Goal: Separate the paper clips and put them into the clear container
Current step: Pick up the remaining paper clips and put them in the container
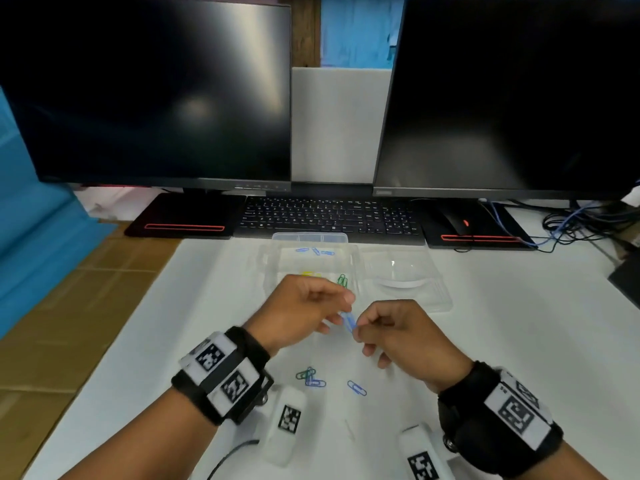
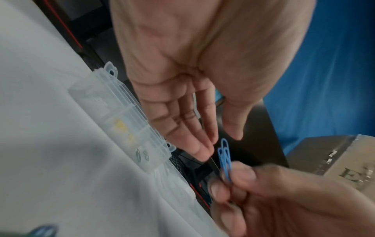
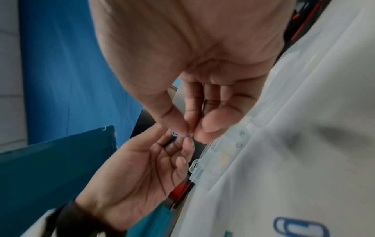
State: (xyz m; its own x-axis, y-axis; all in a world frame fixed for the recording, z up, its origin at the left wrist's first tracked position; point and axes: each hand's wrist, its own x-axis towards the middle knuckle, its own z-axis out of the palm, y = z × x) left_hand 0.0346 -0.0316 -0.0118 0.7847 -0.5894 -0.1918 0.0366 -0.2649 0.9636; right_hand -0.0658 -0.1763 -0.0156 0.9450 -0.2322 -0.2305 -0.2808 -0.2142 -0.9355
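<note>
A small linked bunch of blue paper clips (image 1: 348,322) hangs between my hands above the white table. My right hand (image 1: 358,329) pinches its lower end between thumb and forefinger (image 2: 243,179). My left hand (image 1: 341,308) is at the upper end with straight, spread fingers (image 2: 194,144); the thumb and fingers flank the blue clips (image 2: 224,158) without closing on them. The clear compartment container (image 1: 265,271) stands open just beyond my hands and holds blue, yellow and green clips in separate sections. In the right wrist view my right hand (image 3: 188,134) pinches the clips beside the container (image 3: 223,154).
A tangle of green and blue clips (image 1: 310,377) and a linked blue pair (image 1: 356,388) lie on the table near my wrists. The container's clear lid (image 1: 405,282) lies to its right. A keyboard (image 1: 329,216), a mouse (image 1: 459,221) and two dark monitors stand behind.
</note>
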